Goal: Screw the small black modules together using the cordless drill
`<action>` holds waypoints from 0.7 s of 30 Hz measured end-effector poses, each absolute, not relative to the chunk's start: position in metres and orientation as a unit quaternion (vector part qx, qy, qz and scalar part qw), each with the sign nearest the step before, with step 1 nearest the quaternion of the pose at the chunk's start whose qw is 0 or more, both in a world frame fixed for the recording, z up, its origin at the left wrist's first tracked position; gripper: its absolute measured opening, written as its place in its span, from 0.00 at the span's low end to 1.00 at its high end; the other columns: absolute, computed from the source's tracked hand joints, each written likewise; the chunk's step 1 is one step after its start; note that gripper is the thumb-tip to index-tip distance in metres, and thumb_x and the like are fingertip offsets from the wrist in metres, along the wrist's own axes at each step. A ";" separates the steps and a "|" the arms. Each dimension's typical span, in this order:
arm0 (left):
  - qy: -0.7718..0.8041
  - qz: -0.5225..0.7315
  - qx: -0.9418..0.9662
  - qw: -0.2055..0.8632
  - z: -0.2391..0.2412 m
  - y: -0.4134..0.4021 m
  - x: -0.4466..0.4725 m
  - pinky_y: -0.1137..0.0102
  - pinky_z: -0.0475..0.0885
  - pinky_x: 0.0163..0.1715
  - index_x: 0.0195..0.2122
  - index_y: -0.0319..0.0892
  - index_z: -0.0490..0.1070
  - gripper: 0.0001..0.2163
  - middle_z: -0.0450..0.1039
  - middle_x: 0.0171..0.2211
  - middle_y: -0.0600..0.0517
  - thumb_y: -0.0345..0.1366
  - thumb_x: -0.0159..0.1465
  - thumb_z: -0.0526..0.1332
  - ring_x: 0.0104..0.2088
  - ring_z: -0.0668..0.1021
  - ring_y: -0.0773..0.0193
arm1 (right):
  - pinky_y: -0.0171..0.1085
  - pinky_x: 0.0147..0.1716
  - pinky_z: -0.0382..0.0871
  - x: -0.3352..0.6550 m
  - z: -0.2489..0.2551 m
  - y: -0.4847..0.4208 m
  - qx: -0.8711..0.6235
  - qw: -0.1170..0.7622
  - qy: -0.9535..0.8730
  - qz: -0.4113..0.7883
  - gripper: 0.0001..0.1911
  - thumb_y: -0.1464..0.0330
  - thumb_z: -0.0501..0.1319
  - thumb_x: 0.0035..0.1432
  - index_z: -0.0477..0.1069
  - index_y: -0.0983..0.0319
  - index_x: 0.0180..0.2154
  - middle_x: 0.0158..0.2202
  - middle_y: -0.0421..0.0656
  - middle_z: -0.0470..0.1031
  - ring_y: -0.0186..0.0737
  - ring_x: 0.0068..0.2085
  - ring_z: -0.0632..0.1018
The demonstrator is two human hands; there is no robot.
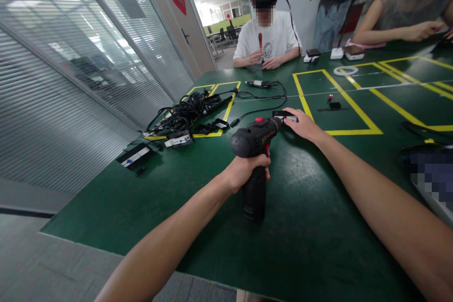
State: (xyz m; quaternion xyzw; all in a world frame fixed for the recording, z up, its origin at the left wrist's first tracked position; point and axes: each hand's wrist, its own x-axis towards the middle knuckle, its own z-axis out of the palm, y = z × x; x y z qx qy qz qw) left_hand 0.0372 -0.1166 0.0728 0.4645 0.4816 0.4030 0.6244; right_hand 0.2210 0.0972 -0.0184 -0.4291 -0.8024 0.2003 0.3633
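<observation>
My left hand (244, 170) is wrapped round the grip of a black cordless drill (253, 139) with red buttons. The drill points away from me, its battery base low over the green table. Just past its chuck, my right hand (300, 122) has its thumb and fingers closed on a small black box (282, 113) with a pale side. The drill's tip lies close to this box; whether they touch is hidden.
A tangle of black cables (187, 113) lies at the left, with a black adapter (134, 155) nearer me. Beyond the drill lies a pen-like tool (258, 84) on a cord. A person opposite holds a screwdriver (260, 41). A white ring (346, 71) lies at the right.
</observation>
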 end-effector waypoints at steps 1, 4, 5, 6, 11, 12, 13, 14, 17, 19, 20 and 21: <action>0.479 0.404 0.466 0.624 0.073 -0.117 0.037 0.71 0.68 0.25 0.32 0.38 0.65 0.07 0.66 0.22 0.54 0.32 0.52 0.60 0.21 0.72 0.68 | 0.49 0.52 0.66 0.221 -0.018 0.097 -0.429 0.364 -0.802 0.200 0.23 0.60 0.58 0.58 0.68 0.55 0.55 0.50 0.47 0.70 0.51 0.50 0.74; 0.483 0.405 0.465 0.622 0.074 -0.117 0.038 0.72 0.67 0.24 0.32 0.38 0.65 0.07 0.65 0.21 0.55 0.32 0.51 0.60 0.20 0.72 0.68 | 0.49 0.52 0.66 0.221 -0.018 0.097 -0.428 0.365 -0.802 0.201 0.23 0.60 0.58 0.58 0.68 0.55 0.55 0.50 0.47 0.70 0.51 0.50 0.74; 0.486 0.405 0.463 0.620 0.074 -0.117 0.038 0.72 0.67 0.24 0.31 0.38 0.65 0.08 0.65 0.21 0.55 0.32 0.51 0.60 0.20 0.72 0.68 | 0.48 0.52 0.66 0.221 -0.019 0.097 -0.428 0.365 -0.802 0.202 0.23 0.60 0.58 0.58 0.68 0.55 0.55 0.50 0.47 0.70 0.50 0.50 0.74; 0.488 0.405 0.462 0.620 0.074 -0.117 0.038 0.72 0.67 0.24 0.31 0.38 0.65 0.08 0.65 0.21 0.55 0.32 0.51 0.60 0.20 0.72 0.68 | 0.48 0.52 0.66 0.221 -0.019 0.097 -0.428 0.365 -0.801 0.202 0.23 0.60 0.58 0.58 0.68 0.55 0.55 0.50 0.47 0.70 0.50 0.50 0.75; 0.487 0.402 0.464 0.621 0.073 -0.117 0.038 0.72 0.68 0.24 0.32 0.38 0.65 0.08 0.66 0.20 0.54 0.32 0.51 0.60 0.20 0.72 0.67 | 0.48 0.51 0.67 0.221 -0.020 0.097 -0.431 0.366 -0.800 0.202 0.23 0.60 0.58 0.58 0.68 0.55 0.55 0.50 0.47 0.70 0.50 0.49 0.75; 0.486 0.402 0.465 0.621 0.073 -0.117 0.038 0.72 0.67 0.24 0.32 0.38 0.65 0.08 0.65 0.20 0.54 0.32 0.51 0.60 0.20 0.72 0.67 | 0.49 0.51 0.67 0.221 -0.020 0.098 -0.431 0.365 -0.800 0.202 0.23 0.60 0.58 0.58 0.68 0.55 0.55 0.50 0.47 0.70 0.50 0.49 0.75; 0.486 0.402 0.466 0.620 0.073 -0.117 0.038 0.72 0.67 0.24 0.32 0.38 0.65 0.07 0.65 0.20 0.54 0.32 0.51 0.60 0.20 0.72 0.67 | 0.49 0.51 0.66 0.221 -0.019 0.098 -0.431 0.365 -0.800 0.201 0.23 0.60 0.58 0.58 0.68 0.55 0.55 0.50 0.47 0.70 0.51 0.49 0.75; 0.486 0.403 0.466 0.620 0.073 -0.117 0.038 0.72 0.67 0.24 0.32 0.38 0.65 0.07 0.65 0.20 0.54 0.32 0.52 0.60 0.20 0.72 0.68 | 0.49 0.51 0.66 0.221 -0.019 0.098 -0.431 0.365 -0.801 0.201 0.23 0.60 0.58 0.58 0.68 0.55 0.55 0.50 0.47 0.70 0.51 0.49 0.75; 0.484 0.406 0.466 0.619 0.073 -0.117 0.038 0.72 0.67 0.24 0.32 0.38 0.65 0.07 0.65 0.21 0.55 0.32 0.52 0.60 0.20 0.72 0.68 | 0.49 0.51 0.67 0.221 -0.019 0.097 -0.429 0.364 -0.802 0.200 0.23 0.60 0.58 0.58 0.68 0.55 0.55 0.49 0.47 0.71 0.51 0.48 0.75; 0.484 0.407 0.467 0.618 0.074 -0.117 0.038 0.72 0.67 0.24 0.32 0.38 0.65 0.07 0.65 0.21 0.55 0.32 0.52 0.60 0.20 0.72 0.68 | 0.49 0.50 0.67 0.222 -0.018 0.097 -0.429 0.364 -0.803 0.199 0.23 0.60 0.57 0.58 0.68 0.55 0.55 0.48 0.47 0.71 0.50 0.47 0.75; 0.484 0.406 0.467 0.618 0.074 -0.117 0.038 0.72 0.68 0.24 0.31 0.38 0.65 0.07 0.65 0.21 0.55 0.32 0.52 0.60 0.20 0.72 0.68 | 0.49 0.50 0.67 0.222 -0.018 0.097 -0.428 0.364 -0.803 0.199 0.23 0.60 0.57 0.58 0.69 0.55 0.55 0.48 0.47 0.71 0.50 0.47 0.75; 0.484 0.406 0.467 0.619 0.074 -0.117 0.038 0.72 0.68 0.24 0.32 0.38 0.64 0.07 0.65 0.21 0.55 0.32 0.52 0.60 0.20 0.72 0.68 | 0.49 0.50 0.67 0.222 -0.018 0.097 -0.427 0.364 -0.803 0.199 0.22 0.60 0.57 0.58 0.69 0.55 0.55 0.48 0.46 0.71 0.50 0.47 0.75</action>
